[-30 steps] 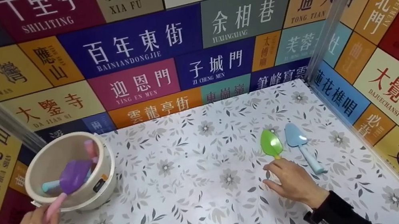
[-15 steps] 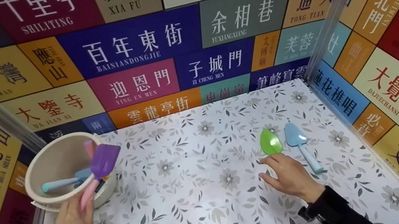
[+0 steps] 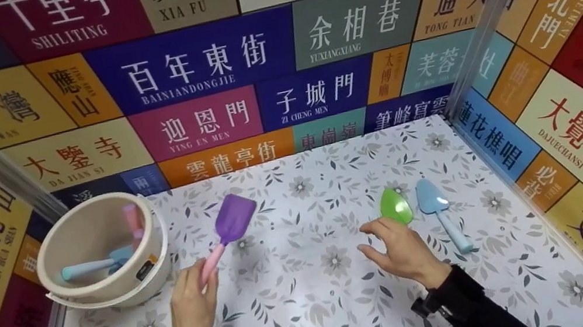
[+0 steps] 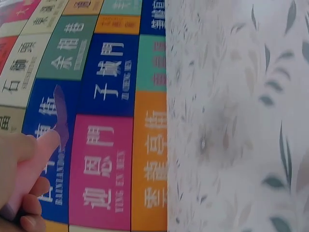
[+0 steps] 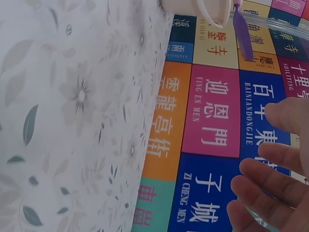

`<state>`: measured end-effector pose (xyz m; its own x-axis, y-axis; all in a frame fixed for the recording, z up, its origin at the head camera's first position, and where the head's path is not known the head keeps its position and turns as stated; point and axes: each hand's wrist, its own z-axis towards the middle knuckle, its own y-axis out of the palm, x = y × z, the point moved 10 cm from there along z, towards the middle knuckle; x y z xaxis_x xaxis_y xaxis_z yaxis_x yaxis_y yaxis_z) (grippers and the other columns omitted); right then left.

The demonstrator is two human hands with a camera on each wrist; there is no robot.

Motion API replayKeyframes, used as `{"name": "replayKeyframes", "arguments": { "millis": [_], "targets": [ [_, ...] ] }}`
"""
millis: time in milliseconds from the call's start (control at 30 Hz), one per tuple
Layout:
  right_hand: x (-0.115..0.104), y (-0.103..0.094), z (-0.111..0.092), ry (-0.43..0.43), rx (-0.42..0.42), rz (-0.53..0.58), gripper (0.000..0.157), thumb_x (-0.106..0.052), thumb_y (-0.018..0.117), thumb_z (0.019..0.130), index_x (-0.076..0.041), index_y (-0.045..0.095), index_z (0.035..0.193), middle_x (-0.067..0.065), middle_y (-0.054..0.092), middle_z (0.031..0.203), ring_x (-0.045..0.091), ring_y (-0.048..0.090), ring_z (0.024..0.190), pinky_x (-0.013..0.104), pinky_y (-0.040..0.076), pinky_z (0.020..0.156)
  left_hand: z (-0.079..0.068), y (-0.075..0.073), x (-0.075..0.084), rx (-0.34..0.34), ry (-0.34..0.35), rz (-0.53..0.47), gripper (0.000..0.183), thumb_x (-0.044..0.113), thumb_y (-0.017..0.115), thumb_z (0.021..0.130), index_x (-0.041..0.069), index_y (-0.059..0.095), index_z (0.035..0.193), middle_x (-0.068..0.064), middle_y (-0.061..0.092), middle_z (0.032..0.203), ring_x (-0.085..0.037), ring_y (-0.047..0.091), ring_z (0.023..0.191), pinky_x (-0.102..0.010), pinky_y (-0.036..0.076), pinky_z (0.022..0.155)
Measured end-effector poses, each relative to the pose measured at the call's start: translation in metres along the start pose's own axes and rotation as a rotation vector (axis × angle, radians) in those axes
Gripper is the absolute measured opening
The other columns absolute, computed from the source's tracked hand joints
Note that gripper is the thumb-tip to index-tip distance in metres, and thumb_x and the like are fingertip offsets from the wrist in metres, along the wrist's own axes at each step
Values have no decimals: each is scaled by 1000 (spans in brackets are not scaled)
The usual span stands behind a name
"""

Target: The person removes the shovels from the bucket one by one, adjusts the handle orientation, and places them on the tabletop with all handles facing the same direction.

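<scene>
Showing at the near edge, 2 black sleeves (image 3: 466,306) end at the wrists of a person's bare hands above a white table (image 3: 312,320) printed with grey flowers and leaves. The left hand (image 3: 194,307) has its fingers curled round the pink handle (image 3: 214,261) of a purple shovel (image 3: 235,217); in the left wrist view the handle comes out past the thumb and the blade is seen nearly edge-on. The shovel slants away from the hand and toward the right, its blade over the table, apart from the bucket.

The right hand (image 3: 403,248) holds nothing: its fingers are loosely bent, with a clear gap between thumb and forefinger, and the right wrist view shows the fingers relaxed. From the head camera it covers the near part of a green trowel (image 3: 395,206); whether they touch cannot be told. Just beside that, on the right, 1 light blue trowel (image 3: 432,197) lies with its handle toward the near side.

Over on the left is a beige bucket (image 3: 89,230) with a label (image 3: 146,266) on its outside. Inside it are 1 blue tool (image 3: 90,269) and 1 pink piece (image 3: 132,220), partly hidden.

Farthest off, a wall (image 3: 198,63) of coloured panels bears Chinese characters with Latin spellings, among them SHILITING and YING EN MEN.
</scene>
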<state>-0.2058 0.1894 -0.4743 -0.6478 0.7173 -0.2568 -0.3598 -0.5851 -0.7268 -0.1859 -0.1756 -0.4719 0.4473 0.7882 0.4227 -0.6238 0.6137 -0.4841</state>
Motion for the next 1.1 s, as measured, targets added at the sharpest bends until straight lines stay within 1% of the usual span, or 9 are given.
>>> {"name": "replayKeyframes", "arguments": {
  "millis": [167,267,333,433,567,667,767,933,1100],
  "targets": [
    [-5,17,10,51,-25,90,29,-6,86,84,0,72,108,11,73,97,25,71,87,37,61,73,-6,30,23,-5,24,-34,37,-10,85,74,-10,71,109,-18,68,86,-31,64,69,-46,61,63],
    [-3,32,17,147,-65,202,25,-5,82,88,1,71,109,13,74,97,27,71,86,34,61,73,-10,45,38,-6,49,-33,37,-8,87,75,-8,71,109,-16,68,87,-29,65,71,-43,61,64],
    [3,42,20,257,-86,297,22,-5,79,91,2,71,111,14,75,98,29,71,86,34,61,73,-12,54,47,-11,66,-25,37,-7,87,75,-7,71,109,-15,68,88,-28,65,73,-41,60,65],
    [16,56,22,475,-94,445,23,-8,75,96,1,70,116,14,76,103,29,71,91,31,60,79,-15,66,60,-26,83,-19,36,-4,88,76,-6,71,108,-13,68,89,-25,64,74,-38,60,66],
    [32,74,22,752,-68,610,32,-13,71,101,5,65,127,19,74,113,27,72,101,29,60,88,-19,78,74,-33,114,-15,37,-1,89,76,-6,72,109,-11,67,89,-23,64,74,-34,59,67],
    [40,87,21,909,-35,721,36,-13,68,103,8,60,131,23,72,119,23,71,99,30,62,88,-21,83,85,-27,155,8,38,2,89,76,-5,71,109,-11,68,89,-23,65,75,-33,59,68],
    [45,98,19,1031,23,838,34,-11,65,105,9,58,131,24,72,118,17,70,92,29,63,84,-23,87,93,-23,203,33,39,4,90,76,-4,72,109,-10,68,90,-23,65,76,-32,58,70],
    [51,107,16,1142,120,989,32,-4,56,107,14,56,133,22,70,114,13,69,88,28,63,82,-25,92,101,-15,258,47,39,8,89,77,-4,71,109,-10,67,89,-25,65,75,-34,56,70],
    [54,110,14,1175,152,1020,31,1,53,107,15,56,134,23,69,117,14,69,89,27,63,81,-26,94,101,-9,269,56,39,9,88,76,-3,71,109,-10,66,89,-24,64,74,-33,55,70]
  ]
}}
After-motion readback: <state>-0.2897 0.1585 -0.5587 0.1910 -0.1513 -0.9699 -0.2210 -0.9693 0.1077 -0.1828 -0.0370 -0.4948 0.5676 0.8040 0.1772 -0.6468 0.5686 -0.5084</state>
